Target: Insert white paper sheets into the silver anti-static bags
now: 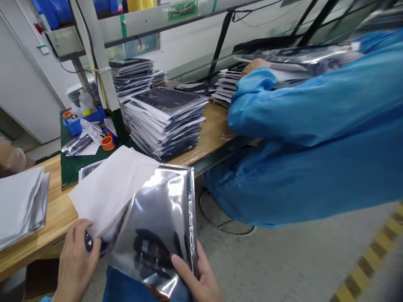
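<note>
My right hand (195,274) grips the lower edge of a shiny silver anti-static bag (157,222) held over my lap. My left hand (75,260) holds a white sheet (110,188) at its lower corner, and the sheet lies partly inside the bag's open left side. A dark item shows through the bag near its bottom.
A tall stack of bagged dark panels (166,121) sits on the wooden bench (56,214), with more stacks (130,75) behind. White sheets (20,205) lie at left. A co-worker in a blue coat (315,126) leans over the bench at right. A blue tray (83,119) and orange tape roll (108,143) rest on a green mat.
</note>
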Action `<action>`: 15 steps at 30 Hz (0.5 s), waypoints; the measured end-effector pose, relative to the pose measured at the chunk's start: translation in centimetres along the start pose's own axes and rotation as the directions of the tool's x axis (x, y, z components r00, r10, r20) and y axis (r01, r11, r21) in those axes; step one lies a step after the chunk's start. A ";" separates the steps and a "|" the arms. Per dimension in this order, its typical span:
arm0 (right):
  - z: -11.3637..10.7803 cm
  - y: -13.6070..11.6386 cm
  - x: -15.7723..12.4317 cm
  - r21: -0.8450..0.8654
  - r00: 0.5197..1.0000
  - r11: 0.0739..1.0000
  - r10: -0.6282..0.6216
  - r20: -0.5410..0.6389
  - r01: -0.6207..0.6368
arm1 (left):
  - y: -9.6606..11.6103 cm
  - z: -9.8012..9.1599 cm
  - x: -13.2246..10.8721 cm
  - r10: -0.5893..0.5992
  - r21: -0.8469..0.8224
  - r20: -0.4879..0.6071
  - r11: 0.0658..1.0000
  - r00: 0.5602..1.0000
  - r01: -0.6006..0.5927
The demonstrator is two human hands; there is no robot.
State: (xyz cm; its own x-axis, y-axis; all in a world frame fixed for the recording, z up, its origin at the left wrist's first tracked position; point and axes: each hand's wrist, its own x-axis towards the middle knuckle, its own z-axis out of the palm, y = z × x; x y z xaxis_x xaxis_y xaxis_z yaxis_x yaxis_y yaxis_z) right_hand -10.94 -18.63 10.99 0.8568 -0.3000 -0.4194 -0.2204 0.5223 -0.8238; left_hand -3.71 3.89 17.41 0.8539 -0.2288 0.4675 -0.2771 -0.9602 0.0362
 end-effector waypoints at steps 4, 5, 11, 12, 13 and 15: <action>1.6 0.2 0.2 0.092 0.993 0.996 -0.013 0.119 0.002 | -0.4 -0.4 -1.9 -0.114 -0.041 -0.051 0.993 0.992 0.112; 1.9 0.5 0.1 0.116 0.988 0.993 -0.022 0.150 0.004 | -0.4 -0.4 -2.3 -0.106 -0.076 -0.072 0.992 0.992 0.101; 3.1 2.5 -0.3 0.134 0.991 0.991 -0.045 0.125 0.028 | 0.9 0.0 -4.5 -0.260 -0.414 -0.119 0.890 0.958 0.190; 3.2 2.8 -0.3 0.139 0.992 0.990 -0.026 0.120 0.009 | 1.3 0.1 -4.7 -0.302 -0.456 -0.112 0.862 0.947 0.221; 3.3 3.0 -0.3 0.147 0.993 0.989 -0.004 0.116 -0.014 | 1.7 0.2 -4.9 -0.329 -0.486 -0.123 0.843 0.936 0.233; 3.5 3.4 -0.3 0.151 0.995 0.987 0.031 0.099 -0.046 | 2.1 0.4 -5.3 -0.353 -0.505 -0.186 0.835 0.917 0.219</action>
State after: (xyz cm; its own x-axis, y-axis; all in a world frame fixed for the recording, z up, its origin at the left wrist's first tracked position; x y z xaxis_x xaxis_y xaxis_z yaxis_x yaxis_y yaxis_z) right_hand -10.35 -13.98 9.67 0.8914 -0.2032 -0.4051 -0.1864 0.6503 -0.7365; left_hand -8.61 2.97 14.64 0.7991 0.1591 0.5798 -0.2668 -0.7704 0.5791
